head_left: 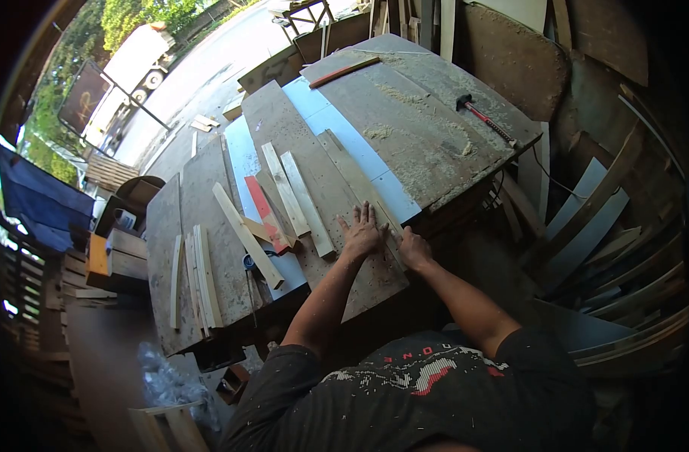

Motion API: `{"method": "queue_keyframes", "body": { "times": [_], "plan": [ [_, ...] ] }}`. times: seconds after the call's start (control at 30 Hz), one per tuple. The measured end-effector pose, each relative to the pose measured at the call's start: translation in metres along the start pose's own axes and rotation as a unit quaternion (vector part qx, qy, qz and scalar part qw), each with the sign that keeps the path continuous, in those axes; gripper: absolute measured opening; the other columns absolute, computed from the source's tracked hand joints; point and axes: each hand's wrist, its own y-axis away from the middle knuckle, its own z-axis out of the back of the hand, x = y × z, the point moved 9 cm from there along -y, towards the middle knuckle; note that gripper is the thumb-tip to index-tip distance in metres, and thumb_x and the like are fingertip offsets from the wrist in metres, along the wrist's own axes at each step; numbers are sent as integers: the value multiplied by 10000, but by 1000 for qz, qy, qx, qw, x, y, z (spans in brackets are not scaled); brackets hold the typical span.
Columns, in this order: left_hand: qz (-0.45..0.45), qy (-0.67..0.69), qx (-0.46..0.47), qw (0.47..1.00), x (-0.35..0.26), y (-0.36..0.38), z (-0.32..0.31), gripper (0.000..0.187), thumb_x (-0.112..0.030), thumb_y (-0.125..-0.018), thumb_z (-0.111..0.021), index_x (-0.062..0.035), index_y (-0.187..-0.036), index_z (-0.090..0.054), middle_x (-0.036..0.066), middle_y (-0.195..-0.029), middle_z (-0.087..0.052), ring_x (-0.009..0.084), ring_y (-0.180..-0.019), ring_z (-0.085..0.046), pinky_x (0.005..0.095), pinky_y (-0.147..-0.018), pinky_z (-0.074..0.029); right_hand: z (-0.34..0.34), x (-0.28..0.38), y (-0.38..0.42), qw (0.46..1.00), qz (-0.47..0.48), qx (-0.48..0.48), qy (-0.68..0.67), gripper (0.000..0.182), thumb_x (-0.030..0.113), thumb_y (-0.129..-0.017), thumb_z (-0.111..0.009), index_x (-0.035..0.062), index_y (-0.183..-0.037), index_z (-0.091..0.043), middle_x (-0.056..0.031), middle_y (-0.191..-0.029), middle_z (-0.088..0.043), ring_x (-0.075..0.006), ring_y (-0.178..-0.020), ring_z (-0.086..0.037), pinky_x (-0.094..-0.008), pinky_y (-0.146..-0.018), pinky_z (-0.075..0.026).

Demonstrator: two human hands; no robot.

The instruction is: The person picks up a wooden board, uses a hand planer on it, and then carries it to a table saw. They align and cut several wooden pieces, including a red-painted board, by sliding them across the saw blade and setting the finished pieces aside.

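Observation:
My left hand [362, 232] lies flat with its fingers spread, pressing on a long wooden strip [352, 172] and the brown board beneath it. Close by on the right, my right hand [414, 249] is closed around the near end of that strip, its fingertips partly hidden. Left of my hands, two pale wood sticks [308, 203] rest on the board. Beyond them are a red-painted piece of wood [265, 215] and another pale stick [246, 235] lying at a slant. A blue round tool [249, 261], perhaps a tape measure, sits half under that stick.
A hammer with a red handle [486, 120] lies among sawdust on the table's right part [427, 98]. At the far edge is a reddish strip [344, 72]. Several narrow sticks [201, 275] lie at the left. Scrap boards [623, 248] lean on the right; a clear plastic bag [171, 380] is below left.

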Motion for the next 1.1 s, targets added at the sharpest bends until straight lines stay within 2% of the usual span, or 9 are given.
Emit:
{"method": "queue_keyframes", "body": {
  "times": [0.13, 0.23, 0.33, 0.37, 0.47, 0.57, 0.67, 0.77, 1.1],
  "plan": [
    [16, -21, 16, 1000, 6, -11, 3, 742, -530, -986, -307, -81, -1551, -132, 70, -1634, -48, 308, -1500, -35, 677, -1122, 62, -2, 5, -12, 1000, 4, -15, -13, 512, 485, -981, -422, -7, -1106, -494, -302, -936, -656, -502, -941, -621, -583, -819, -478],
    [26, -33, 25, 999, 8, -14, 5, 744, -542, -980, -313, -107, -1555, -131, 41, -1635, -52, 305, -1500, -50, 673, -1129, 48, -4, 4, -16, 1000, -3, 21, -3, 537, 495, -976, -431, -9, -1152, -486, -302, -1020, -645, -483, -1001, -612, -567, -856, -475],
    [34, -37, 32, 998, 8, -12, 4, 753, -551, -973, -324, -114, -1556, -134, 32, -1635, -56, 307, -1499, -55, 669, -1132, 47, 14, 16, -1, 992, 72, 55, 92, 536, 471, -953, -488, -1, -1207, -466, -290, -1168, -591, -449, -1079, -592, -537, -916, -464],
    [36, -39, 38, 998, 7, -9, 5, 754, -550, -972, -324, -112, -1556, -134, 33, -1635, -57, 308, -1499, -55, 669, -1132, 48, 27, 21, 13, 987, 106, 58, 106, 569, 423, -926, -545, 27, -1314, -417, -236, -1292, -526, -428, -1174, -535, -521, -953, -450],
    [39, -40, 35, 998, 4, -12, 10, 754, -547, -973, -323, -105, -1554, -136, 38, -1635, -62, 312, -1498, -59, 667, -1131, 51, 40, 32, 44, 922, 339, 52, 179, 620, 377, -892, -591, 73, -1396, -396, -173, -1389, -476, -384, -1270, -469, -525, -1019, -395],
    [41, -38, 33, 998, 6, -13, 6, 752, -543, -974, -320, -100, -1553, -137, 42, -1634, -65, 313, -1498, -62, 667, -1130, 52, 36, 37, 55, 870, 387, 35, 304, 601, 307, -888, -576, 101, -1427, -409, -104, -1451, -445, -331, -1335, -414, -554, -1079, -308],
    [40, -32, 27, 998, 6, -15, 10, 756, -547, -973, -322, -99, -1553, -138, 42, -1634, -67, 312, -1498, -64, 667, -1130, 54, 29, 35, 45, 864, 389, 17, 318, 506, 240, -914, -513, 118, -1402, -460, -87, -1493, -409, -313, -1367, -391, -604, -1105, -233],
    [41, -34, 24, 998, 9, -21, 10, 763, -554, -971, -327, -101, -1554, -135, 39, -1634, -68, 311, -1498, -64, 666, -1130, 55, 22, 37, 38, 853, 388, 17, 349, 473, 188, -938, -446, 114, -1405, -462, -74, -1495, -413, -321, -1392, -365, -639, -1107, -201],
    [57, -25, 36, 997, 26, -46, 15, 775, -576, -966, -331, -128, -1559, -111, 17, -1637, -40, 300, -1501, -44, 677, -1126, 46, 11, 48, 8, 857, 352, 69, 369, 501, 172, -954, -403, 104, -1450, -409, -79, -1554, -335, -351, -1436, -295, -693, -1110, -116]
  ]
}}
